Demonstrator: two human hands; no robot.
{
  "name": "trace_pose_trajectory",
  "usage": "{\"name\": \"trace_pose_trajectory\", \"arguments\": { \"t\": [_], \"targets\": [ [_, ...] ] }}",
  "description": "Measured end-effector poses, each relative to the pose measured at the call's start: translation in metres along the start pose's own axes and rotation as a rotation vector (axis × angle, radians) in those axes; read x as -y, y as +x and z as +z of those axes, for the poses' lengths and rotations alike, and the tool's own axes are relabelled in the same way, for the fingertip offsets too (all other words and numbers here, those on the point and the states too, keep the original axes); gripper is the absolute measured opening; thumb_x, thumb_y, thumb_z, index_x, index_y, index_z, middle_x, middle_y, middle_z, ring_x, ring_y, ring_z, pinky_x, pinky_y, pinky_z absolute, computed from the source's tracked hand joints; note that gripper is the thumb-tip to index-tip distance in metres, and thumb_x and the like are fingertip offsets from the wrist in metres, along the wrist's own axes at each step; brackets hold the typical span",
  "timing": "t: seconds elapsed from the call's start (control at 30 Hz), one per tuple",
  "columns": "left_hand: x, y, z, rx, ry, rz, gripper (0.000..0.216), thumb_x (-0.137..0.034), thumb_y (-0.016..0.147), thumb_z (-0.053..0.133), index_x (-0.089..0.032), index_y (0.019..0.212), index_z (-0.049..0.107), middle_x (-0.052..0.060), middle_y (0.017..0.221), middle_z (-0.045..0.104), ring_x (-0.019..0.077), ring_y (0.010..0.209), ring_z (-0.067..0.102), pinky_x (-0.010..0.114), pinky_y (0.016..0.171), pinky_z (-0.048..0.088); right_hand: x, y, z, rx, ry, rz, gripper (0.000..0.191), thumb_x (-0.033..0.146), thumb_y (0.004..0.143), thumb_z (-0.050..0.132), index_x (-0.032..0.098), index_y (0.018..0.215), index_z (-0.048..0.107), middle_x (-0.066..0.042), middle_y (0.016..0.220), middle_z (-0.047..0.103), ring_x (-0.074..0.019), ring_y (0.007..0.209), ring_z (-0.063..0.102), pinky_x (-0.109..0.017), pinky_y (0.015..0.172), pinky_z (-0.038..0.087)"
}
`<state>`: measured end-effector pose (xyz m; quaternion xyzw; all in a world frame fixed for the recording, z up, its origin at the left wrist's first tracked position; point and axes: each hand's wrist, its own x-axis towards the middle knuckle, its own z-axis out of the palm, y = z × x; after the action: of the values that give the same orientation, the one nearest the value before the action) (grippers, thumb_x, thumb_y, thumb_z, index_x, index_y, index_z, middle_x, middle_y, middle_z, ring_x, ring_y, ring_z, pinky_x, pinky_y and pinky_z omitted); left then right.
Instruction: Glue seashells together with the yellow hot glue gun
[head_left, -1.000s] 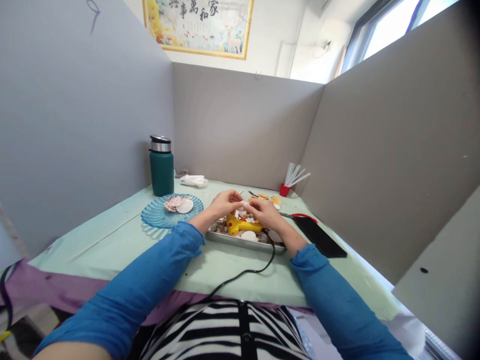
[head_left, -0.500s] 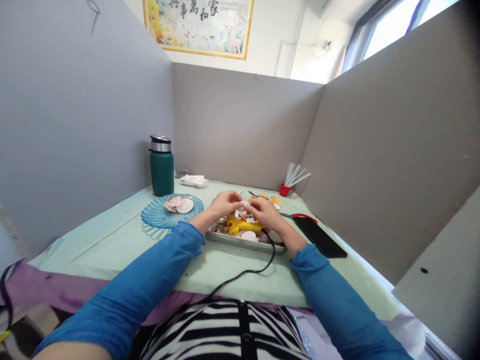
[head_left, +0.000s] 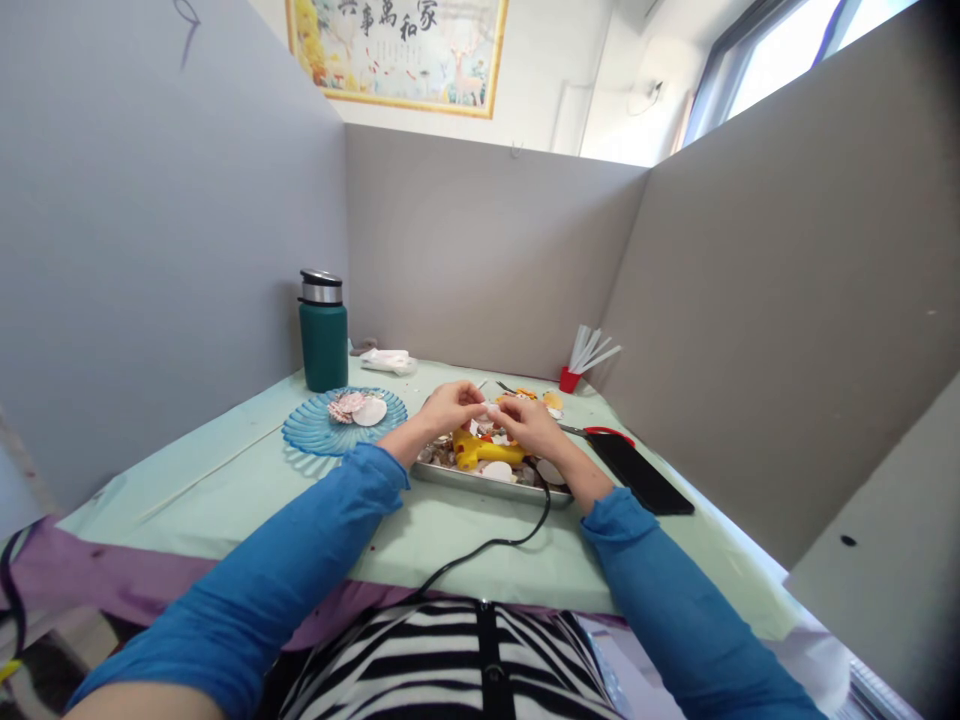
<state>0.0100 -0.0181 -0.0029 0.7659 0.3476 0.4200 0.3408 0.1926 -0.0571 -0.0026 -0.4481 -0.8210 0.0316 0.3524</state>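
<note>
Above the metal tray [head_left: 487, 485], a small pale piece [head_left: 491, 407], probably light, stiff and brittle and best taken gently by its edges, is sitting between the left hand [head_left: 450, 405] and right hand [head_left: 531, 425], whose fingers are curling into close pinches on it, wrists angling inward, forearms reaching forward.

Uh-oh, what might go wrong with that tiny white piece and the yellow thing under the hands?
The small white piece between the left hand and right hand might slip from their grip into the cluttered metal tray.

The yellow glue gun lies just below both hands; if it's hot, which I can't see, touching it might hurt.

Its black cord runs to the near edge of the table, so a tug might drag the glue gun.
</note>
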Motion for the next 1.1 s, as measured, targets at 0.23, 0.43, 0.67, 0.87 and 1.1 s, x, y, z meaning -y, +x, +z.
{"name": "trace_pose_trajectory", "arguments": {
  "t": [0.23, 0.43, 0.67, 0.87, 1.1],
  "targets": [
    [0.0002, 0.0002, 0.0001, 0.013, -0.055, 0.007, 0.027, -0.032, 0.071, 0.069, -0.014, 0.083, 0.054, -0.001, 0.064, 0.062, 0.0079, 0.046, 0.056, 0.016, 0.043, 0.041, -0.0001, 0.0002, 0.0004, 0.001, 0.003, 0.005, 0.039, 0.046, 0.089, 0.043, 0.016, 0.071, 0.06, 0.001, 0.06, 0.056, -0.0099, 0.055, 0.044, -0.023, 0.051, 0.029],
    [-0.0026, -0.0016, 0.0001, 0.026, -0.072, 0.007, 0.025, -0.03, 0.072, 0.068, -0.014, 0.085, 0.053, 0.0, 0.066, 0.063, 0.0081, 0.046, 0.057, 0.017, 0.043, 0.042, -0.0022, 0.0006, 0.0011, 0.0, -0.007, -0.003, 0.038, 0.045, 0.089, 0.043, 0.017, 0.071, 0.06, 0.001, 0.061, 0.056, -0.01, 0.055, 0.045, -0.023, 0.052, 0.03],
    [-0.0068, -0.0032, 0.0003, 0.016, -0.071, -0.002, 0.022, -0.027, 0.072, 0.067, -0.014, 0.083, 0.052, -0.001, 0.064, 0.062, 0.0082, 0.046, 0.057, 0.017, 0.043, 0.042, -0.0022, 0.0005, 0.0011, 0.0, -0.006, -0.007, 0.039, 0.046, 0.089, 0.043, 0.017, 0.07, 0.06, 0.001, 0.061, 0.056, -0.0102, 0.056, 0.045, -0.023, 0.053, 0.03],
    [-0.0071, -0.0034, 0.0011, 0.008, -0.072, -0.006, 0.024, -0.028, 0.072, 0.067, -0.015, 0.083, 0.051, -0.001, 0.064, 0.062, 0.0082, 0.046, 0.056, 0.017, 0.043, 0.042, -0.0024, 0.0008, 0.001, -0.005, -0.004, -0.006, 0.039, 0.047, 0.089, 0.043, 0.016, 0.071, 0.061, 0.0, 0.062, 0.056, -0.0104, 0.056, 0.045, -0.023, 0.053, 0.031],
    [-0.0051, -0.0031, 0.0002, 0.019, -0.024, -0.015, 0.022, -0.031, 0.073, 0.066, -0.015, 0.081, 0.053, -0.002, 0.06, 0.06, 0.0096, 0.046, 0.057, 0.017, 0.043, 0.042, -0.0028, 0.0001, 0.0013, -0.001, -0.001, -0.005, 0.04, 0.047, 0.089, 0.042, 0.017, 0.07, 0.06, 0.001, 0.061, 0.056, -0.0102, 0.056, 0.046, -0.023, 0.053, 0.031]
  ]
}}
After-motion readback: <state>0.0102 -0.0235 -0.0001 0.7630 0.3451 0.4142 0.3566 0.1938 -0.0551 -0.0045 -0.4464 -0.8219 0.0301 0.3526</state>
